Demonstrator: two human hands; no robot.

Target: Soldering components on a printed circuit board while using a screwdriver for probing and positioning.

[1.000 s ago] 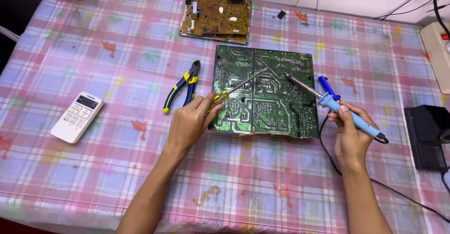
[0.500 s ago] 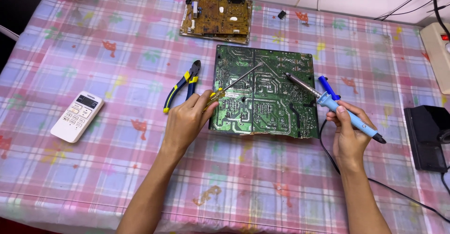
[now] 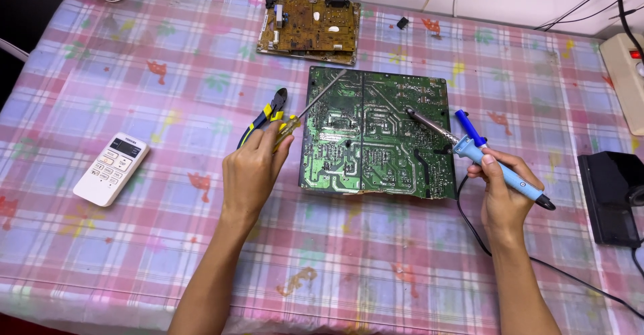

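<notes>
Left hand [image 3: 251,174] fingers were closed round the yellow handle of a screwdriver [image 3: 305,109], its shaft running up-right from the fingertips onto the top-left corner of the green circuit board [image 3: 376,133]; yellow-and-blue pliers [image 3: 265,117] lay just beyond the fingertips. Right hand [image 3: 503,194] fingers gripped a blue soldering iron [image 3: 479,154] pen-style, tip out left of the fingers on the green board, cord trailing back over the plaid worktop [image 3: 134,241]. A white remote control [image 3: 111,168] lay well left of the left fingers and a brown circuit board [image 3: 308,27] well beyond them.
</notes>
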